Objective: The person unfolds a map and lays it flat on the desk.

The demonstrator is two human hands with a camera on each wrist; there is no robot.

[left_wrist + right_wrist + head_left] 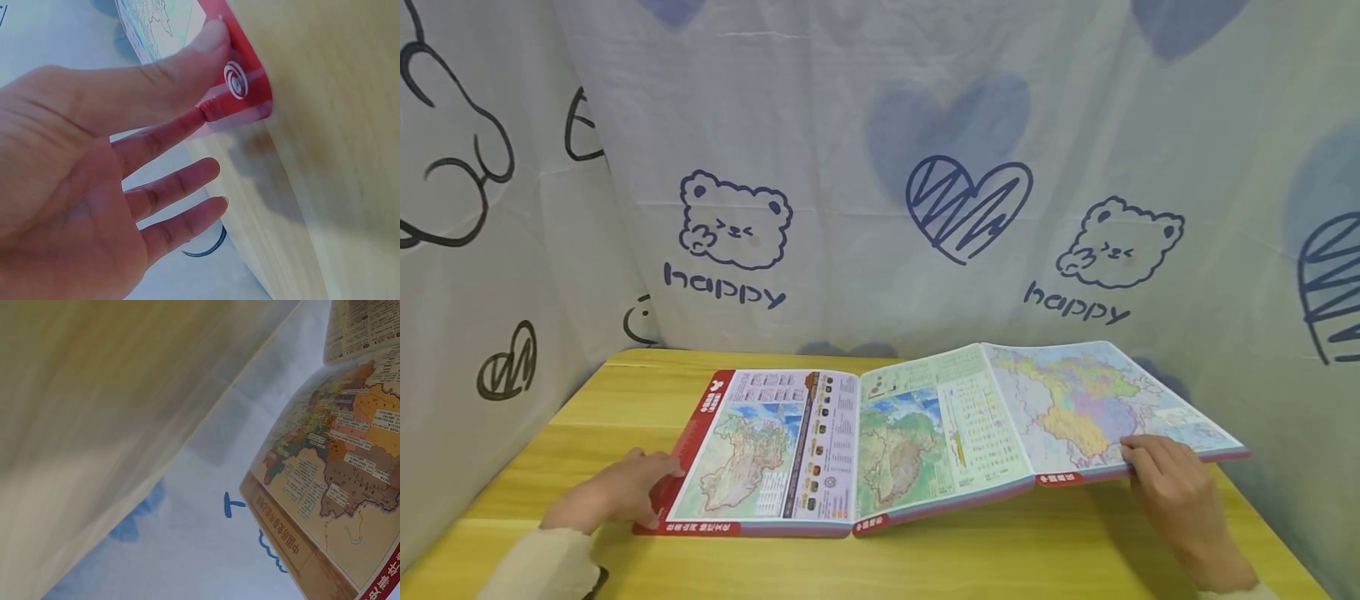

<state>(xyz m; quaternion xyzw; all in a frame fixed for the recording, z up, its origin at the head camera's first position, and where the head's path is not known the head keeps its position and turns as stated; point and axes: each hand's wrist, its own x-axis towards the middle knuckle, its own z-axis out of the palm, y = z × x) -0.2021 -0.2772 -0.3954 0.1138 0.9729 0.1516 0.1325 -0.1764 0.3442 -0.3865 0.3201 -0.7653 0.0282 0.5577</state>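
A fold-out map (902, 462) of several panels lies spread across the table, with printed maps, small text and red labels. Its left panel rests on the tabletop, while the middle and right panels rise off it. My left hand (617, 490) pinches the red left margin; in the left wrist view the thumb (209, 47) presses on top, the index finger is at the edge, and the other fingers extend free. My right hand (1180, 500) holds the near edge of the raised right panel (1075, 404). The right wrist view shows the panel's printed underside (350, 462), without the hand.
The yellow wood-grain table (587, 417) ends at the back against a white curtain (850, 242) with bears, hearts and "happy" printed on it. More curtain hangs along the left and right sides.
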